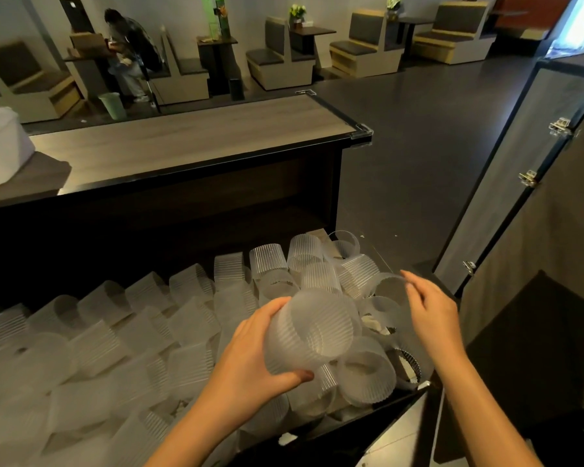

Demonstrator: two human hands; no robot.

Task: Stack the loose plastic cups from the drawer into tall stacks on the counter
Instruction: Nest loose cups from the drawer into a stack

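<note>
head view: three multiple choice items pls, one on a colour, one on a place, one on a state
1. What colour is the bin by the booths?
A) red
B) pale green
C) black

2. Where is the nested cup stack?
A) in the bin
B) on one of the booths
C) above the open drawer

3. What is the left hand doing?
A) gripping the stack
B) lying flat
C) hanging idle

Answers:
1 B, its wall reads pale green.
2 C, it is held over the loose cups that fill the drawer.
3 A, the fingers and thumb curl round the stack.
</note>
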